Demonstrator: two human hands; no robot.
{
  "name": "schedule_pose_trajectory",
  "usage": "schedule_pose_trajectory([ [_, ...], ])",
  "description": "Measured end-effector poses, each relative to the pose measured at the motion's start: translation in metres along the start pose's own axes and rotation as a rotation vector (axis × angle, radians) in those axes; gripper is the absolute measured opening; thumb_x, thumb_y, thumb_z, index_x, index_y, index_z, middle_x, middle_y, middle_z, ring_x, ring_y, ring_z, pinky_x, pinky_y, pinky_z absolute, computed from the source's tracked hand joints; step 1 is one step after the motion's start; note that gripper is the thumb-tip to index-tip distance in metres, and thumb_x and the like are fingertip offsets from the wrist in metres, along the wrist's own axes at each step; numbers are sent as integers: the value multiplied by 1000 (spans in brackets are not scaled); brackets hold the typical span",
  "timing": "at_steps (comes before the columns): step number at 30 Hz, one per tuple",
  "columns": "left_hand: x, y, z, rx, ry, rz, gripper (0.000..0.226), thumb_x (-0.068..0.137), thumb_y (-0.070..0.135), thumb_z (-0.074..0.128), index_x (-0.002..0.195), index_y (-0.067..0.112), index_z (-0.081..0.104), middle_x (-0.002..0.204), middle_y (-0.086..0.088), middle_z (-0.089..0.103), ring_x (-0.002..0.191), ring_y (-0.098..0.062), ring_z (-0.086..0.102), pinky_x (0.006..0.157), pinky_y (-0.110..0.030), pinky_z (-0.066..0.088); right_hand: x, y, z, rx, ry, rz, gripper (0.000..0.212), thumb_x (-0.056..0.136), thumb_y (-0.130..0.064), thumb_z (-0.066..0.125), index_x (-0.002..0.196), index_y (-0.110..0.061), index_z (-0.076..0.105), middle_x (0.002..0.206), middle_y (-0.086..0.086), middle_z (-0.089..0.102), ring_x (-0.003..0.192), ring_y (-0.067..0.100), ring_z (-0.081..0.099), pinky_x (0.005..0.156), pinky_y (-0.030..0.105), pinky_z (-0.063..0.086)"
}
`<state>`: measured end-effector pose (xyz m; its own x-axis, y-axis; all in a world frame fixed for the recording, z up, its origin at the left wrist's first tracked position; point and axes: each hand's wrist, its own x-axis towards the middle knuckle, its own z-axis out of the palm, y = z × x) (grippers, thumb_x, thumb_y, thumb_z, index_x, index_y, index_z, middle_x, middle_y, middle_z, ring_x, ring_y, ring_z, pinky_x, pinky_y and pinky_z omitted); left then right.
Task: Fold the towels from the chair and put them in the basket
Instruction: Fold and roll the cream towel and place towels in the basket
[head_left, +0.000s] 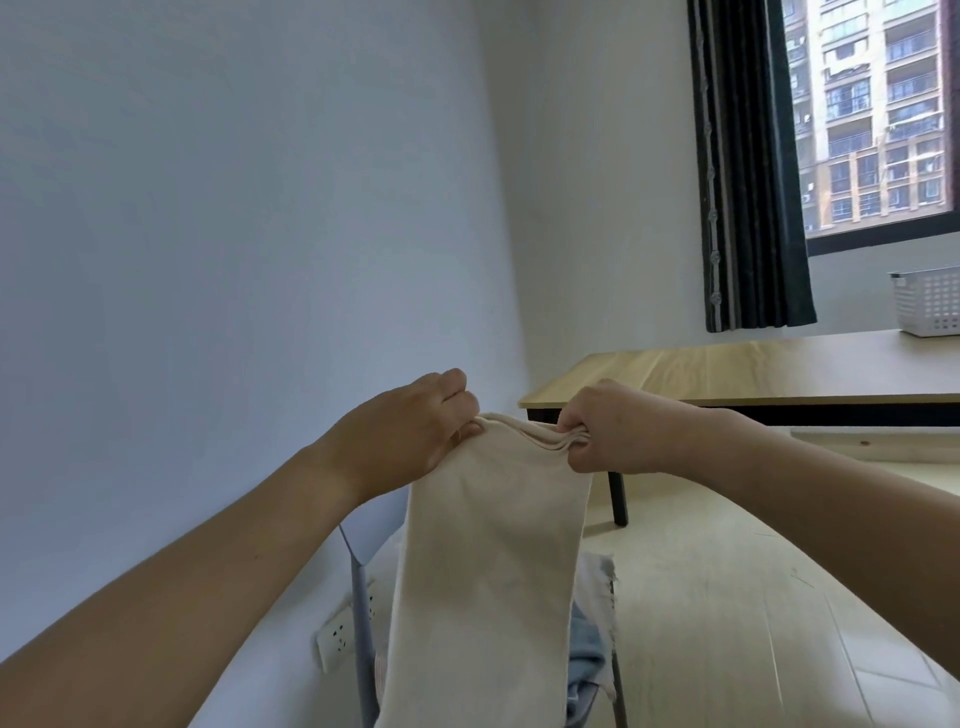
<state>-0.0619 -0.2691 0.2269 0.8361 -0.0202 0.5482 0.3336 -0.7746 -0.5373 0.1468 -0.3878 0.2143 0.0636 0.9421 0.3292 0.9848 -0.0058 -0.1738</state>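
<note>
**First towel mid-fold, basket waiting**

The left hand (415, 426) and right hand (608, 431) are pinching the cream towel (488, 561) hanging folded over the chair (361, 597). More cloth (587, 654) is waiting beneath. The basket (930, 301), at two o'clock on the table (727, 374), is showing no towel.

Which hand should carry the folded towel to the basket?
Right, probably. The basket sits on the table at far right, on the right hand's side; the left hand grips the towel's far corner.
</note>
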Motion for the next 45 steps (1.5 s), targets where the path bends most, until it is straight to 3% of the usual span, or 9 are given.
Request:
schedule_pose_trajectory([
  [7, -9, 6, 6, 66, -199, 76, 9, 93, 18, 49, 100, 15, 56, 78, 5, 38, 64, -13, 37, 53, -30, 37, 10, 2, -1, -302, -161, -44, 17, 87, -18, 47, 79, -8, 58, 88, 1, 48, 76, 23, 52, 73, 39, 47],
  [12, -1, 23, 23, 188, -290, -181, 61, 82, 0, 42, 141, 13, 29, 104, -6, 52, 80, -20, 35, 70, -28, 30, 20, 4, 12, -360, -90, -53, 23, 96, -9, 35, 111, -6, 51, 106, 12, 44, 91, 19, 33, 83, 30, 34],
  [17, 25, 14, 31, -109, -830, -444, 18, 86, 8, 48, 102, 7, 56, 100, -11, 61, 79, -22, 54, 64, -30, 41, 30, 7, 24, -200, -134, -95, 58, 87, -1, 36, 138, -24, 23, 111, -1, 39, 108, 20, 41, 94, 32, 36],
  [21, 35, -8, 40, -490, -1068, -578, 20, 90, 20, 60, 108, 11, 58, 93, -4, 61, 80, -17, 63, 73, -31, 57, 50, 18, 33, -175, -348, 98, 15, 92, -18, 35, 103, -20, 44, 105, -3, 46, 96, 19, 49, 82, 33, 40],
  [24, 35, -19, 65, -513, -1094, -594, 33, 93, 27, 57, 122, 12, 53, 111, -9, 58, 95, -19, 60, 81, -33, 58, 73, 24, 45, -193, -463, 145, 10, 92, -22, 35, 85, -23, 42, 95, -1, 50, 83, 18, 48, 73, 31, 39],
  [28, 34, -25, 109, -335, -1080, -615, 38, 96, 36, 43, 122, 9, 48, 100, -7, 55, 79, -16, 56, 76, -33, 54, 101, 30, 67, -247, -408, 114, 12, 92, -16, 37, 97, -13, 48, 93, 0, 48, 81, 19, 47, 64, 27, 35],
  [37, 20, -52, 145, -207, -527, -616, 24, 82, 17, 44, 100, 19, 59, 92, -1, 63, 81, -20, 58, 68, -33, 49, 122, 41, 75, -221, 0, 42, 20, 79, -18, 56, 70, -22, 38, 75, -2, 48, 59, 14, 43, 51, 27, 34],
  [40, 10, -44, 135, -221, -545, -551, 13, 79, 9, 48, 68, 18, 48, 68, 0, 53, 61, -17, 47, 54, -29, 35, 111, 40, 77, -174, 16, 17, 19, 79, -20, 57, 70, -22, 40, 75, -3, 50, 59, 13, 42, 52, 27, 34],
  [45, -36, 8, 158, -375, -803, -500, 1, 78, 18, 61, 77, 17, 60, 74, -1, 63, 69, -20, 58, 54, -27, 39, 73, 47, 131, -48, -289, 80, 12, 82, -20, 59, 76, -21, 49, 81, -1, 56, 70, 16, 51, 59, 25, 42],
])
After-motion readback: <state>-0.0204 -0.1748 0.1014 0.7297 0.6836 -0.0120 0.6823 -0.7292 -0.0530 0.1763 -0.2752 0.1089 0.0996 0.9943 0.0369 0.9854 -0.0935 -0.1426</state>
